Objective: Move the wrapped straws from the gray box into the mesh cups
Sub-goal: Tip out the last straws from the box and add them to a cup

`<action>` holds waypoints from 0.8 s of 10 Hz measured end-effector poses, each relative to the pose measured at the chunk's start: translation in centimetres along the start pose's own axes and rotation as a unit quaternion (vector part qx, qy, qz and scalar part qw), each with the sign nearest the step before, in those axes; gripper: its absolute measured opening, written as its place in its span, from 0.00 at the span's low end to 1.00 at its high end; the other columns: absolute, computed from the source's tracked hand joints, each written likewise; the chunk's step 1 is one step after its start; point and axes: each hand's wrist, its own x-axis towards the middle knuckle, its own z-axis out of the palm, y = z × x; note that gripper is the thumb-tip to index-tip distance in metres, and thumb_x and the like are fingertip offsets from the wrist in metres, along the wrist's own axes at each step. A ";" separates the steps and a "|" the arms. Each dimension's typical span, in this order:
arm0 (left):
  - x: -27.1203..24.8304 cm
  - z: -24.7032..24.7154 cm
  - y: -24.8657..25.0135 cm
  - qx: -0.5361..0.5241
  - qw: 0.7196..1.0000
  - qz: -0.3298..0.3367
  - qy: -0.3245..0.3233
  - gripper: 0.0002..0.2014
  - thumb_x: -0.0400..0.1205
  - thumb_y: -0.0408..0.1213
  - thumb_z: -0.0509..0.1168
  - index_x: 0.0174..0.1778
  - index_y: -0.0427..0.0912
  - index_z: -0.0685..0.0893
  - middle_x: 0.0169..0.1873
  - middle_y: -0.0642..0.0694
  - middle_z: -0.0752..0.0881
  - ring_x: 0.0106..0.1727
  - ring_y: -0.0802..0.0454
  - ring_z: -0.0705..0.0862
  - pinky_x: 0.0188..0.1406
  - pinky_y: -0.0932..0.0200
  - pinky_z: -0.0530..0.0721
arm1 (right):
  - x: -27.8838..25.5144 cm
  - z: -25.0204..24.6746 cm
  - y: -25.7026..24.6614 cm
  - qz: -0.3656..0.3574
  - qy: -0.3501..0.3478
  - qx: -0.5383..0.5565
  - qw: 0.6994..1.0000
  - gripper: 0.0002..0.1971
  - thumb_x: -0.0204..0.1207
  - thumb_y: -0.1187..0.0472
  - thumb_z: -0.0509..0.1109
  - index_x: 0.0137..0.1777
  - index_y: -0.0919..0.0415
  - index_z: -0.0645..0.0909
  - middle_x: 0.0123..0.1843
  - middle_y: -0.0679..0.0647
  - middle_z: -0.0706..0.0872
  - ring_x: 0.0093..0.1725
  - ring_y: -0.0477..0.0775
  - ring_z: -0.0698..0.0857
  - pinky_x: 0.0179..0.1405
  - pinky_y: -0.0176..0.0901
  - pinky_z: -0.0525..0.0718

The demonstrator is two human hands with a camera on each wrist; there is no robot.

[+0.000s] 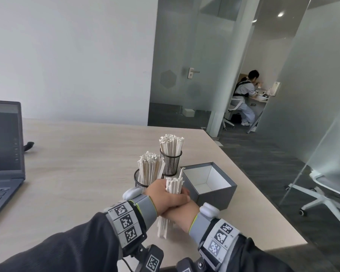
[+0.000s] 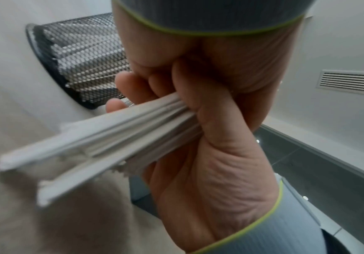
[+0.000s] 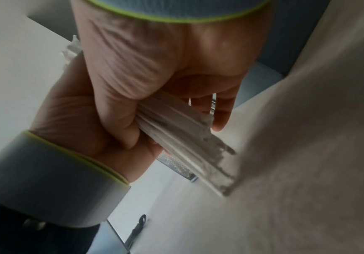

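Note:
A bundle of white paper-wrapped sticks [image 1: 174,185] stands upright with its lower ends on the pale wooden table [image 1: 77,173]. Both hands grip it. My left hand [image 1: 163,196] wraps round it high up, and my right hand [image 1: 178,214] holds it just beneath, touching the left. In the left wrist view the left hand [image 2: 194,56] curls its fingers round the bundle [image 2: 111,137], with the right hand [image 2: 211,171] below. In the right wrist view the right hand [image 3: 155,65] and the left hand [image 3: 72,116] both clasp the bundle [image 3: 176,135].
Two black mesh cups full of the same sticks stand just behind the hands, one nearer [image 1: 140,179] and one farther [image 1: 171,163]. An open, empty grey box [image 1: 208,185] sits to the right. A laptop [image 1: 4,154] is at the left. The table's right edge is close.

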 end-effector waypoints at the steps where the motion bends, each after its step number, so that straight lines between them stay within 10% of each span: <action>1: -0.2 0.3 -1.0 0.019 1.000 0.008 -0.001 0.11 0.70 0.35 0.80 0.29 0.57 0.90 0.44 0.50 0.94 0.49 0.53 0.91 0.56 0.58 0.86 | 0.1 0.9 0.5 -0.013 -0.026 -0.107 0.994 0.28 0.81 0.57 0.71 0.79 0.60 0.68 0.67 0.45 0.73 0.46 0.21 0.70 0.44 0.12 0.68; 2: -0.3 0.7 -1.4 0.000 1.000 0.025 -0.002 0.08 0.70 0.37 0.81 0.32 0.56 0.90 0.45 0.49 0.94 0.50 0.51 0.91 0.57 0.56 0.86 | -0.3 1.4 0.4 -0.005 0.050 -0.025 0.998 0.34 0.68 0.24 0.59 0.69 0.41 0.65 0.56 0.33 0.74 0.31 0.09 0.66 0.43 0.07 0.66; 3: -0.3 0.7 -1.2 -0.034 0.999 0.038 -0.001 0.07 0.64 0.44 0.80 0.35 0.58 0.91 0.46 0.49 0.93 0.50 0.52 0.91 0.56 0.57 0.86 | 1.2 1.5 4.0 0.040 0.135 -0.364 0.921 0.31 0.76 0.44 0.12 0.55 0.24 0.57 0.26 0.10 0.65 0.25 0.22 0.52 0.37 0.06 0.39; 4: -0.3 0.5 -1.3 -0.055 0.997 0.059 0.008 0.12 0.62 0.41 0.80 0.41 0.52 0.90 0.44 0.49 0.93 0.47 0.55 0.90 0.52 0.60 0.85 | 1.4 3.5 3.6 0.086 0.017 -0.560 0.824 0.16 0.82 0.67 0.61 0.43 0.51 0.88 0.36 0.38 0.84 0.36 0.34 0.80 0.40 0.18 0.80; 5: -0.4 0.7 -1.0 -0.086 0.993 0.080 0.014 0.14 0.62 0.43 0.80 0.42 0.53 0.88 0.44 0.47 0.93 0.47 0.52 0.90 0.51 0.57 0.86 | -0.8 1.4 -1.7 0.088 -0.123 -0.292 0.944 0.16 0.83 0.71 0.61 0.70 0.65 0.74 0.62 0.57 0.80 0.63 0.49 0.81 0.64 0.30 0.75; 6: -0.4 0.9 -0.1 -0.110 0.990 0.086 0.028 0.12 0.68 0.57 0.74 0.38 0.53 0.90 0.44 0.43 0.92 0.52 0.43 0.90 0.59 0.52 0.86 | -1.7 0.1 -1.5 0.037 -0.006 -0.251 0.967 0.15 0.83 0.61 0.63 0.69 0.58 0.78 0.61 0.53 0.85 0.61 0.47 0.84 0.55 0.31 0.76; 8: -0.2 1.2 0.5 -0.081 0.995 0.049 0.031 0.13 0.77 0.51 0.70 0.37 0.46 0.93 0.41 0.46 0.93 0.47 0.54 0.89 0.57 0.58 0.83 | -1.5 0.3 -2.0 0.085 -0.004 -0.228 0.970 0.18 0.84 0.61 0.58 0.72 0.64 0.75 0.69 0.63 0.82 0.72 0.58 0.79 0.66 0.42 0.76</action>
